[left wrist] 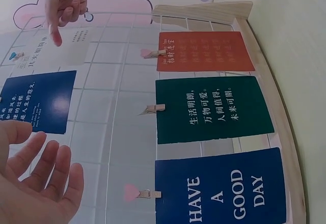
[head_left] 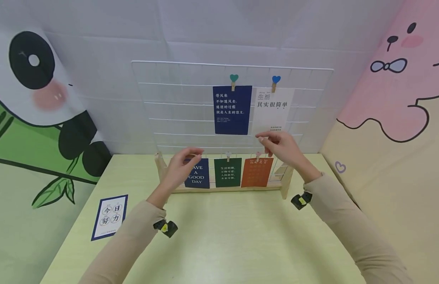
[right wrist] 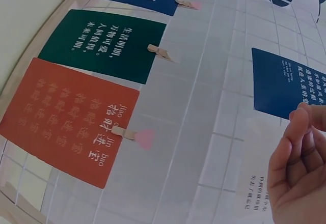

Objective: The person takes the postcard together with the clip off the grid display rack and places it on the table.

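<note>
A: Where is the left hand (head_left: 182, 165)?

B: Raised in front of the white wire grid panel (head_left: 169, 79), just before the navy "HAVE A GOOD DAY" card (head_left: 197, 176); its fingers are loose and spread, holding nothing; the left wrist view shows the palm open beside the small pink-heart clothespin (left wrist: 140, 193) that pins that card.

A: And the right hand (head_left: 278, 144)?

B: Up at the lower edge of the white card (head_left: 272, 108), above the orange card (head_left: 256, 172); its fingers are curled with the thumb close to the fingertips, yet no view shows plainly whether it pinches the card's edge or merely hovers before it, so I cannot tell.

A: What else hangs there?

B: A dark blue card (head_left: 231, 110) under a teal heart clip (head_left: 233, 79); the white card hangs from a blue heart clip (head_left: 275, 81); a green card (head_left: 227, 172) sits between navy and orange on the bottom row.

A: Anything on the bench (head_left: 223, 244)?

B: A blue-bordered card (head_left: 110, 216) lies flat at the left, well apart from the grid's wooden base (head_left: 226, 189).
</note>
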Demonstrator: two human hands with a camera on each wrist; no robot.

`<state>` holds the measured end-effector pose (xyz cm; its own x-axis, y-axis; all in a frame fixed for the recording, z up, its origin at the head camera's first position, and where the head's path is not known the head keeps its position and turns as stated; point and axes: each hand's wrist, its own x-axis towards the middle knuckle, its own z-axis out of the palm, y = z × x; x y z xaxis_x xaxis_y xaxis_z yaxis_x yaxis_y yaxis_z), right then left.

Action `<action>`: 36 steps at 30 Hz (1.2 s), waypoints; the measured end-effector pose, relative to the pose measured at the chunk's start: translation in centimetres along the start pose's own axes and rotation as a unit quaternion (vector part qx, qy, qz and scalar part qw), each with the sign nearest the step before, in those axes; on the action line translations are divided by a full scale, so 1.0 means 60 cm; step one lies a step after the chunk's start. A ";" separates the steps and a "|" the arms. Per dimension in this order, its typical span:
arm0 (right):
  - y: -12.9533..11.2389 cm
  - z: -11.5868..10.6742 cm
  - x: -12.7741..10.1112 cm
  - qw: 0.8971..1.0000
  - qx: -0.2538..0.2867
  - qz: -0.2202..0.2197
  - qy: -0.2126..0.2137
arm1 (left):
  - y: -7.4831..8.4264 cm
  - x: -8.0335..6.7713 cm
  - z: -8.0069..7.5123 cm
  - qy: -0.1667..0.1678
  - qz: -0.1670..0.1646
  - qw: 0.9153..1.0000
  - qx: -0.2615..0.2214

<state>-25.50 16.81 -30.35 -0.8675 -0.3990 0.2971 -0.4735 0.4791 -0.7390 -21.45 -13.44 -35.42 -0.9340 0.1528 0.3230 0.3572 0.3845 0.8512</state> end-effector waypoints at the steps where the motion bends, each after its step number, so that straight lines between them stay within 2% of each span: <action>1: -0.001 -0.001 0.002 1.000 0.002 -0.002 0.002 | 0.001 0.001 0.001 0.000 0.000 1.000 -0.001; 7: -0.015 -0.005 0.009 1.000 0.015 0.010 0.012 | 0.006 0.008 0.005 -0.003 0.003 1.000 -0.006; 14: -0.076 -0.013 0.005 1.000 0.014 0.007 0.023 | 0.010 0.020 0.010 -0.003 0.015 1.000 -0.003; 18: -0.093 -0.016 0.009 0.999 0.009 0.008 0.031 | 0.014 0.027 0.013 -0.002 0.011 1.000 0.000; 32: -0.112 -0.025 0.031 0.998 0.013 -0.030 0.051 | 0.020 0.049 0.024 0.005 0.021 1.000 -0.011; 36: -0.091 -0.027 0.048 0.998 0.014 -0.022 0.055 | 0.021 0.053 0.027 0.014 0.024 0.999 -0.020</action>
<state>-25.64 14.32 -24.48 -0.8585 -0.3292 0.3932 -0.5080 0.4414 -0.7397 -23.97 -10.98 -33.99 -0.9156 0.1452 0.3749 0.4020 0.3409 0.8498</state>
